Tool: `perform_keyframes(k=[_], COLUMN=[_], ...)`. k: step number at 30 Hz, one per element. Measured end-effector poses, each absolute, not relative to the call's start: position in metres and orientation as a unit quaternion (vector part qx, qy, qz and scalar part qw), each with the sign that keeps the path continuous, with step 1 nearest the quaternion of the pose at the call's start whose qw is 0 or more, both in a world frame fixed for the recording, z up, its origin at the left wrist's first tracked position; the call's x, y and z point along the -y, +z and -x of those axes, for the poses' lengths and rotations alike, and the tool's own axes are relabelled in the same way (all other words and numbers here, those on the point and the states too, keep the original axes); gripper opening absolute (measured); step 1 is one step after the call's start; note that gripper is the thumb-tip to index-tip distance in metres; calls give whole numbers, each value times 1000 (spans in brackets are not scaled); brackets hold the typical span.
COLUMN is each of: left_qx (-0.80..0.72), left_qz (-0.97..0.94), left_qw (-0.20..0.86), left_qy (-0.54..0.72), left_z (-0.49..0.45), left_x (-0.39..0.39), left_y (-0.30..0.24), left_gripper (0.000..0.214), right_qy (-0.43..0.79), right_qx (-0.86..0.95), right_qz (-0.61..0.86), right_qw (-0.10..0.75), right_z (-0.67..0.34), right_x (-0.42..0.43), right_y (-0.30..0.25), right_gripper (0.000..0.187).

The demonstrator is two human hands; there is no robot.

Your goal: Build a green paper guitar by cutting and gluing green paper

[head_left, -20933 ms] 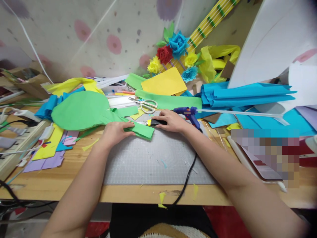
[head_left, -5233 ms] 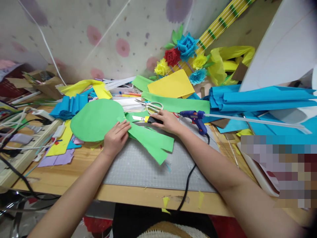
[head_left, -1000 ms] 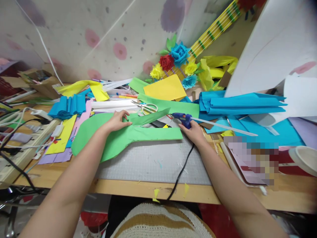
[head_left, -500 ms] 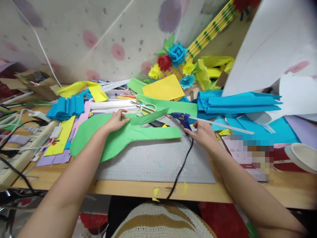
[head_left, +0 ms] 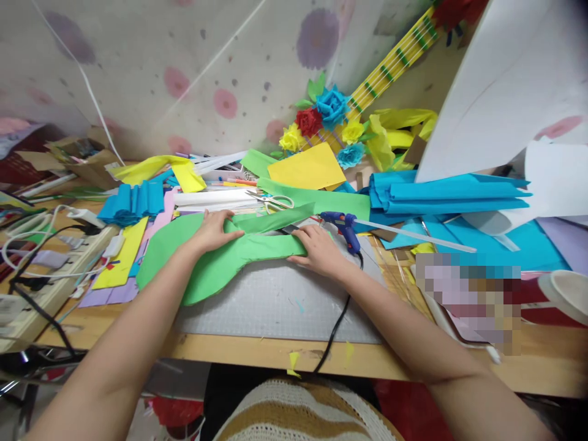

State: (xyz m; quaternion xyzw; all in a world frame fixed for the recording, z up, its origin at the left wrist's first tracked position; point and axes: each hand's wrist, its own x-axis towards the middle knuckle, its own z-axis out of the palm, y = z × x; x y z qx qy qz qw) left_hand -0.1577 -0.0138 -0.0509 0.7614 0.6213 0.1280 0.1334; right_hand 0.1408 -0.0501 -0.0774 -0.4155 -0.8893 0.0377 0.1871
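A green guitar-shaped paper cutout (head_left: 206, 282) lies over a grey cutting mat (head_left: 275, 312). My left hand (head_left: 214, 231) rests on its upper middle, thumb and fingers apart, beside a loose green strip (head_left: 280, 217) that stands partly raised. At the narrow right end of the cutout, my right hand (head_left: 319, 250) grips the paper, thumb at the lower edge and fingers over the top. Just beyond that hand, a blue hot glue gun (head_left: 346, 228) with a long clear glue stick (head_left: 413, 236) sits untouched. White-handled scissors (head_left: 278, 202) lie behind the strip.
The glue gun's black cord (head_left: 337, 334) runs off the front edge. On the left is a power strip (head_left: 59, 285) with plugs. Blue crepe paper (head_left: 445, 193) and a cup (head_left: 558, 297) are at right. A yellow paper guitar with flowers (head_left: 386, 70) leans against the wall.
My right hand has let go of the glue gun and moved left onto the cutout's narrow end. My left hand remains on the green paper.
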Motion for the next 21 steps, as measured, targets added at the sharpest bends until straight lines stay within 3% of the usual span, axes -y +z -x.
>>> perform_keyframes(k=[12, 21], left_qx=[-656, -726], left_qz=[-711, -645], left_qw=[144, 58], left_qy=[208, 229], left_z=[153, 203], left_x=[14, 16], left_y=[-48, 46], left_gripper=[30, 35], right_qy=[70, 32], right_qx=[890, 878], right_qz=[389, 390], right_qw=[229, 276], right_z=[-141, -133], right_x=[46, 39], right_y=[-85, -72], right_gripper=[62, 54])
